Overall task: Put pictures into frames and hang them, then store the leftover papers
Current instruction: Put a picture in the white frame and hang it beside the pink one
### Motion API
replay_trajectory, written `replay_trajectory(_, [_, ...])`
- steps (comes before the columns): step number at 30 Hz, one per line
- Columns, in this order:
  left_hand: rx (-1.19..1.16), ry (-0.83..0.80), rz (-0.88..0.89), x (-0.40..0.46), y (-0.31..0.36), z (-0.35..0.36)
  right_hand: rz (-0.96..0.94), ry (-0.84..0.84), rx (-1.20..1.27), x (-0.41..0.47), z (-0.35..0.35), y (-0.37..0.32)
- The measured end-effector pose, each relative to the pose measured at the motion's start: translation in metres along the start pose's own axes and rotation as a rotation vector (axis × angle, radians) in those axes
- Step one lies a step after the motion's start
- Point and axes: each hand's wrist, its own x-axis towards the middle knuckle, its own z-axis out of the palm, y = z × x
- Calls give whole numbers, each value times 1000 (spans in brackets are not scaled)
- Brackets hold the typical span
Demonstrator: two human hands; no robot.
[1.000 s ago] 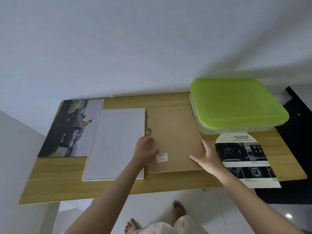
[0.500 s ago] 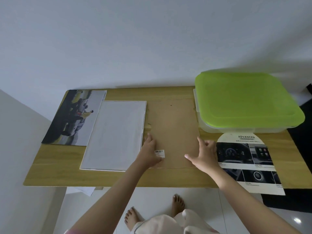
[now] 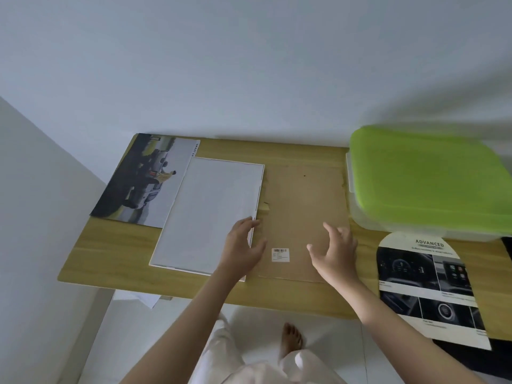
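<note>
A brown cardboard backing board (image 3: 302,214) with a small barcode label lies flat in the middle of the wooden table (image 3: 110,256). To its left lies a white frame (image 3: 207,214), face up. A car picture (image 3: 144,181) lies at the far left, partly under the frame. My left hand (image 3: 242,245) rests at the frame's right edge, fingers spread, thumb toward the board. My right hand (image 3: 335,253) hovers over the board's lower right part, fingers apart, holding nothing.
A clear plastic box with a green lid (image 3: 426,178) stands at the back right. An arch-topped car brochure (image 3: 426,286) lies in front of it and hangs over the table's front edge. White walls stand behind and to the left. My bare foot (image 3: 291,336) shows below the table.
My right hand has come off the board's right edge and now hovers over it. My left hand has shifted left onto the frame's edge. The camera view has swung left.
</note>
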Motion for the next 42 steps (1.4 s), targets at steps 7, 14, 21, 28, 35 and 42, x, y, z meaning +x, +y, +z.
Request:
replay_trajectory(7, [127,22,-32,9,-71,-90,-148,-18,39,23,41,-89])
replay_trajectory(14, [343,-228,-17,28,-135,-157,-168,-120,-74,75,70,-150])
replay_trajectory(21, [407,-434,21,44,-162,-168,-83,-269,-256,106,78,-164])
replay_trajectory(28, [325,-458,55,48,-171,-165,-12,-207,-163,103,85,-166])
replay_trajectory(35, [304,-458,61,51,-174,-163,-96,-103,307,84,79,-173])
replay_trajectory(42, [296,-454,69,49,-176,-162,-143,-25,280,71,73,-172])
